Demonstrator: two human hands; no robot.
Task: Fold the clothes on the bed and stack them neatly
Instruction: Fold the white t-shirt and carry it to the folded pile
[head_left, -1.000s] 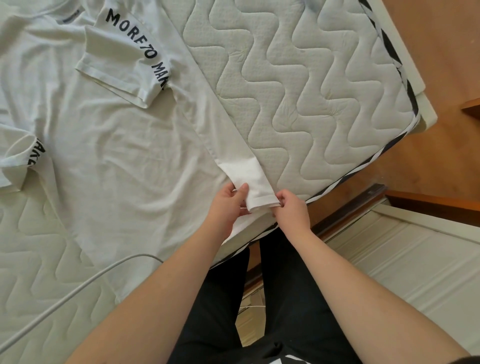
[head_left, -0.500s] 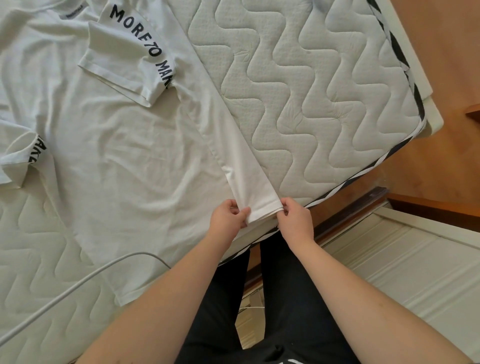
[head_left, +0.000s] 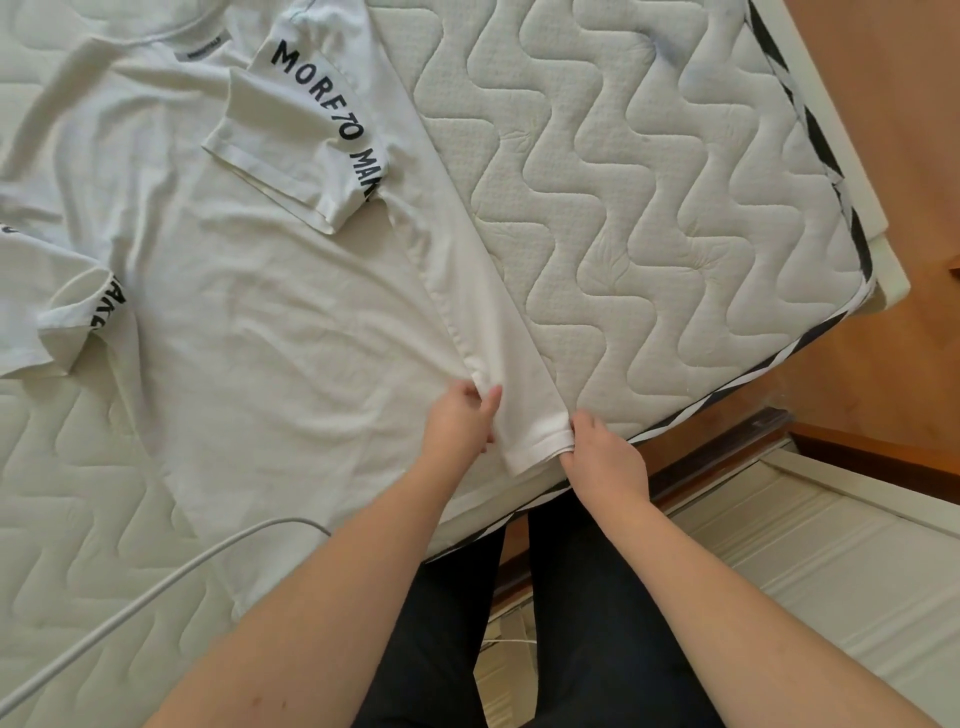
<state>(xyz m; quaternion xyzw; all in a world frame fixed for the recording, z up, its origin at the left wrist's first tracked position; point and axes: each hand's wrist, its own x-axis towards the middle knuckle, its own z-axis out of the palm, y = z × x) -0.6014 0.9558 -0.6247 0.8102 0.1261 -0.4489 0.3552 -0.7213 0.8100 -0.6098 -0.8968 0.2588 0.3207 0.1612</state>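
Head view: my left hand (head_left: 460, 423) and right hand (head_left: 597, 449) both pinch the folded side strip of the white T-shirt (head_left: 260, 312), spread on the mattress (head_left: 649, 234) near its edge. Uneven pulling could skew that fold or drag the hem off the bed.

Counted: 1 white T-shirt (head_left: 249, 291), 1 quilted mattress (head_left: 649, 208), 1 white cable (head_left: 156, 582), 2 hands: left hand (head_left: 460, 423), right hand (head_left: 605, 457).
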